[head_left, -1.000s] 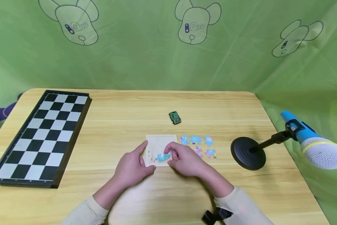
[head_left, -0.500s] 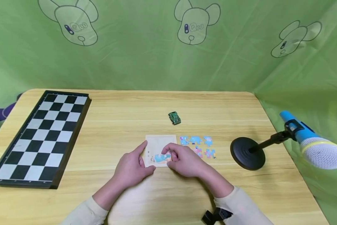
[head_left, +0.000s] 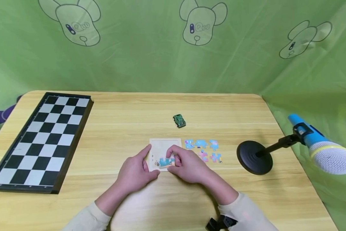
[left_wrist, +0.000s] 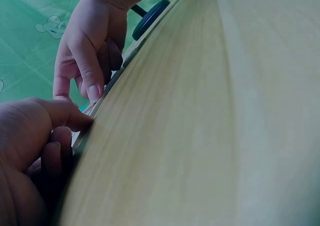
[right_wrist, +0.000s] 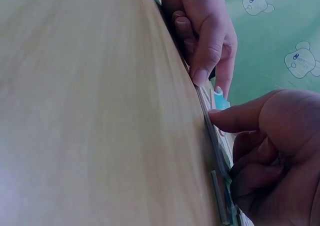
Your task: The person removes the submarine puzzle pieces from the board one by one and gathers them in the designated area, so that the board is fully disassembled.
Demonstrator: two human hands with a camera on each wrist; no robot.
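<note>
In the head view, a square pale puzzle board (head_left: 161, 146) lies flat on the table. My left hand (head_left: 135, 173) holds its left side, index finger at the upper left edge and thumb at the lower left corner. Over the board's right part, my right hand (head_left: 188, 163) pinches a blue puzzle piece (head_left: 163, 162) between thumb and index finger, low on the board. The right wrist view shows the blue piece tilted up by the right thumb; the fingers partly hide it. Several loose blue and pink puzzle pieces (head_left: 201, 143) lie just right of the board.
A small green toy car (head_left: 179, 121) stands beyond the board. At the left lies a black-and-white chessboard (head_left: 46, 138). A blue microphone (head_left: 320, 141) on a round black stand (head_left: 255, 157) is at the right. Green cloth (head_left: 149, 64) hangs behind the table.
My right hand has shifted slightly left over the board, its thumb moving toward the lower edge with the blue puzzle piece. My left hand stays at the board's left side.
</note>
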